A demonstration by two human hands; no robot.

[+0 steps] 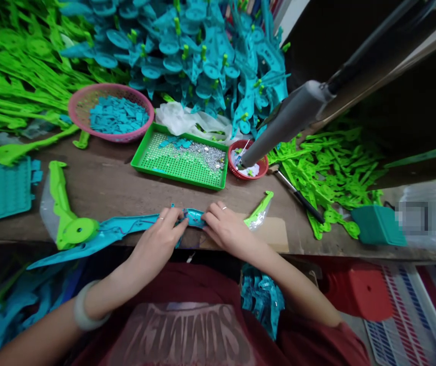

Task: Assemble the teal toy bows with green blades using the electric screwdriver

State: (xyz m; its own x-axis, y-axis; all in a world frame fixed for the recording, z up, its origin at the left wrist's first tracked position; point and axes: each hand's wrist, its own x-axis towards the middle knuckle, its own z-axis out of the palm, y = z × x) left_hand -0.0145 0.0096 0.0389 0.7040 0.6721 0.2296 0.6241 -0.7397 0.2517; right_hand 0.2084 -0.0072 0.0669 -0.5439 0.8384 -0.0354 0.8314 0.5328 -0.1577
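Note:
A long blue plastic toy bow shell [128, 223] lies along the table's front edge, with a thin dark wire running inside it. My left hand [160, 231] grips its middle, fingers bent and thumb pressed in. My right hand [225, 226] has its fingers closed on the same shell, just right of a short blue stretch that shows between the hands. A green limb with a round disc [76, 233] joins the shell's left end. Past my right hand rises another green limb [259, 209] with a clear edge. What lies under my fingertips is hidden.
A green tray [178, 175] holds small metal screws and blue pieces. Beside it stand a pink basket [111, 133], a red basket [249, 174] and a grey tool [286, 122] angled down. A black-handled hammer [300, 198] lies right. Green and blue parts are heaped behind.

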